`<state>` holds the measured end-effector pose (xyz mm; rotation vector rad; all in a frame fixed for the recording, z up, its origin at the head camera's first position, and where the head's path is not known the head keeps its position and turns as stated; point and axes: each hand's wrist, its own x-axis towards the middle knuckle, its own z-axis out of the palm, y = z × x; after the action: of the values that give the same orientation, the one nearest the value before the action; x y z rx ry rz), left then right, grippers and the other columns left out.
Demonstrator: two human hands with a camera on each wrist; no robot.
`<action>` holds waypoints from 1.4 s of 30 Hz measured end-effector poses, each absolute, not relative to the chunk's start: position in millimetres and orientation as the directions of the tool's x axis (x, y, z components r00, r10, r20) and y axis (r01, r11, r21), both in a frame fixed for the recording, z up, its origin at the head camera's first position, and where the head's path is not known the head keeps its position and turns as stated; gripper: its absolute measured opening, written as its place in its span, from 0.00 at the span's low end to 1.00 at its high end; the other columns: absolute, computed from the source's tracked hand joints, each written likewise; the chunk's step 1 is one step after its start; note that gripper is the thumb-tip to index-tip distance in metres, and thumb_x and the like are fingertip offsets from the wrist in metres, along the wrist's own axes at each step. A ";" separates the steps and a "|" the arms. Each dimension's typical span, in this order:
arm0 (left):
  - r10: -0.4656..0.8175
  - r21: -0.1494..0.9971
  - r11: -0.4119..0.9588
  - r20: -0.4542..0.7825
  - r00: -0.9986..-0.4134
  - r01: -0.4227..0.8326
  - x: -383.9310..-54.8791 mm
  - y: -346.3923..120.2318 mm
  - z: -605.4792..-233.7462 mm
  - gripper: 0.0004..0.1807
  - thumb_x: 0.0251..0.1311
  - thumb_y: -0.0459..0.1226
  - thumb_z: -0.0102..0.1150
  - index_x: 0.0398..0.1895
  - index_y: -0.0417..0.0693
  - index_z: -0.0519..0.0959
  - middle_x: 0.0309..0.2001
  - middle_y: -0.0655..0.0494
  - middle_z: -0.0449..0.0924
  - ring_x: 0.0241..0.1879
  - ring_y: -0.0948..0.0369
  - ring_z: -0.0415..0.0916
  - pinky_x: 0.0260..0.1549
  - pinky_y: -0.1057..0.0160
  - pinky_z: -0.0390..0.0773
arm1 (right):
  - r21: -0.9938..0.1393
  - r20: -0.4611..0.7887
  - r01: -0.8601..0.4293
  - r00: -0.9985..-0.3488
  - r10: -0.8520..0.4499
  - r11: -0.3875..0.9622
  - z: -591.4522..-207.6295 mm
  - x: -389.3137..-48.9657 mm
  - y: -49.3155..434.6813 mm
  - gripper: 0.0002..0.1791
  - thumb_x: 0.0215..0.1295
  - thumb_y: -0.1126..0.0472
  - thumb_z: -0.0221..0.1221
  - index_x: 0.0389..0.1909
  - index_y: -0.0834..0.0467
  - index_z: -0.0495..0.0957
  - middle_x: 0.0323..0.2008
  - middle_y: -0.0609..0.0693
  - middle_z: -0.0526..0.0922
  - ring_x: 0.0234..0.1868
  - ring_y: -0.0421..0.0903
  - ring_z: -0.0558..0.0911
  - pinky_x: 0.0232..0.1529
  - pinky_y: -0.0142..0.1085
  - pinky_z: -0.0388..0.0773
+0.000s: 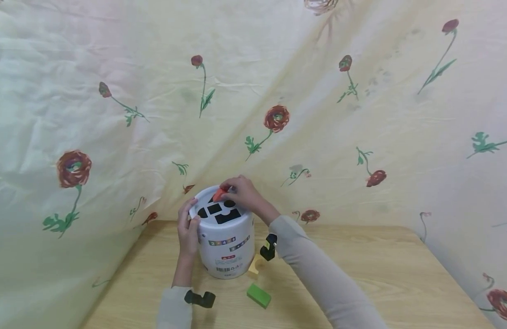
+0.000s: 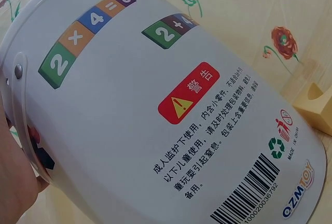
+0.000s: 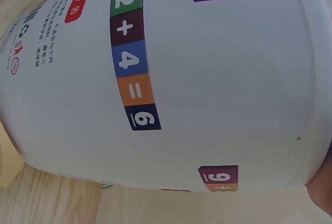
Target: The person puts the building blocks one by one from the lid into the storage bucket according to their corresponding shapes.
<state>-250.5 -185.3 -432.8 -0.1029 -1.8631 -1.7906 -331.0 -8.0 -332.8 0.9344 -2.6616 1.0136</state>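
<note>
A white shape-sorter bucket (image 1: 225,246) stands upright on the wooden table, its lid (image 1: 204,200) cut with several black-looking holes. My left hand (image 1: 188,225) holds the bucket's left side, fingertips at the lid's rim; the left wrist view shows part of that hand beside the bucket's handle (image 2: 23,110). Over the back of the lid, my right hand (image 1: 243,194) pinches an orange-red block (image 1: 219,195) between thumb and fingers, right at a hole. Part of the block is hidden by the fingers.
A green rectangular block (image 1: 259,295) lies on the table (image 1: 360,265) in front of the bucket. Close by the bucket's right side is a yellow block (image 1: 255,266) with a curved notch. A flower-printed cloth (image 1: 237,137) hangs behind and at the sides.
</note>
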 end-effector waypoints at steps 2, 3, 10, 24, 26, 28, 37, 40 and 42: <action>-0.311 0.901 0.109 0.431 -0.847 0.419 -250.7 -184.7 -433.1 0.27 0.70 0.37 0.41 0.73 0.54 0.68 0.76 0.55 0.57 0.68 0.49 0.64 0.50 0.76 0.77 | -0.554 0.331 -0.595 -0.799 -0.502 0.582 -333.6 -332.1 -8.2 0.20 0.65 0.57 0.67 0.58 0.55 0.83 0.49 0.49 0.85 0.51 0.46 0.77 0.54 0.40 0.78; -0.311 0.901 0.110 0.431 -0.847 0.419 -250.5 -184.5 -433.0 0.27 0.70 0.37 0.41 0.73 0.54 0.68 0.76 0.55 0.57 0.69 0.49 0.64 0.50 0.76 0.77 | -0.557 0.327 -0.592 -0.801 -0.502 0.582 -333.7 -332.3 -8.5 0.20 0.65 0.57 0.66 0.58 0.55 0.83 0.49 0.50 0.85 0.51 0.46 0.77 0.54 0.40 0.78; -0.312 0.899 0.111 0.435 -0.844 0.423 -248.8 -183.5 -432.2 0.28 0.70 0.37 0.41 0.73 0.53 0.68 0.77 0.55 0.56 0.69 0.49 0.64 0.51 0.76 0.77 | -0.548 0.304 -0.584 -0.806 -0.509 0.599 -333.0 -329.9 -12.0 0.19 0.69 0.56 0.63 0.59 0.53 0.83 0.48 0.49 0.84 0.48 0.46 0.75 0.49 0.38 0.76; -0.300 0.897 0.127 0.441 -0.846 0.423 -249.1 -184.5 -432.9 0.27 0.71 0.37 0.41 0.73 0.53 0.67 0.77 0.54 0.56 0.71 0.50 0.62 0.60 0.64 0.77 | -0.461 0.297 -0.604 -0.795 -0.529 0.650 -338.0 -328.0 -12.2 0.19 0.74 0.51 0.58 0.61 0.48 0.82 0.47 0.47 0.85 0.46 0.45 0.71 0.46 0.37 0.68; -0.299 0.896 0.128 0.443 -0.845 0.425 -248.8 -184.1 -432.5 0.27 0.71 0.37 0.40 0.73 0.53 0.67 0.77 0.54 0.56 0.71 0.50 0.61 0.63 0.60 0.76 | -0.457 0.291 -0.605 -0.795 -0.533 0.652 -338.1 -327.4 -12.0 0.19 0.74 0.51 0.58 0.62 0.48 0.81 0.48 0.48 0.85 0.47 0.45 0.71 0.47 0.38 0.67; -0.299 0.896 0.127 0.444 -0.845 0.426 -248.8 -184.1 -432.2 0.27 0.71 0.37 0.40 0.73 0.53 0.67 0.77 0.55 0.56 0.71 0.50 0.61 0.64 0.58 0.75 | -0.452 0.286 -0.608 -0.792 -0.539 0.653 -337.7 -326.9 -11.7 0.19 0.74 0.51 0.58 0.63 0.49 0.81 0.48 0.48 0.85 0.47 0.45 0.71 0.49 0.39 0.67; -0.303 0.897 0.121 0.441 -0.845 0.424 -248.8 -183.7 -431.1 0.28 0.70 0.36 0.40 0.74 0.52 0.67 0.77 0.54 0.56 0.71 0.50 0.60 0.57 0.72 0.75 | -0.345 0.260 -0.643 -0.765 -0.589 0.684 -335.4 -327.5 -11.7 0.24 0.74 0.51 0.58 0.68 0.51 0.75 0.62 0.51 0.79 0.57 0.49 0.72 0.62 0.46 0.67; -0.303 0.896 0.121 0.444 -0.843 0.428 -249.1 -183.5 -431.0 0.28 0.70 0.36 0.40 0.74 0.52 0.67 0.77 0.54 0.55 0.71 0.51 0.60 0.57 0.72 0.75 | -0.332 0.259 -0.648 -0.762 -0.594 0.686 -335.2 -327.7 -12.2 0.24 0.74 0.52 0.57 0.68 0.52 0.75 0.62 0.51 0.79 0.57 0.50 0.71 0.64 0.47 0.67; -0.302 0.893 0.117 0.448 -0.842 0.434 -248.8 -183.4 -431.0 0.28 0.70 0.36 0.40 0.74 0.52 0.67 0.77 0.54 0.55 0.71 0.50 0.61 0.57 0.73 0.75 | -0.330 0.260 -0.649 -0.760 -0.595 0.685 -334.9 -327.2 -12.3 0.23 0.75 0.52 0.57 0.67 0.53 0.77 0.62 0.51 0.79 0.57 0.50 0.72 0.65 0.47 0.66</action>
<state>-248.8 -183.4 -431.0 -0.1276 -1.8632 -1.7791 -327.2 -12.3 -334.9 1.0248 -2.7613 0.6175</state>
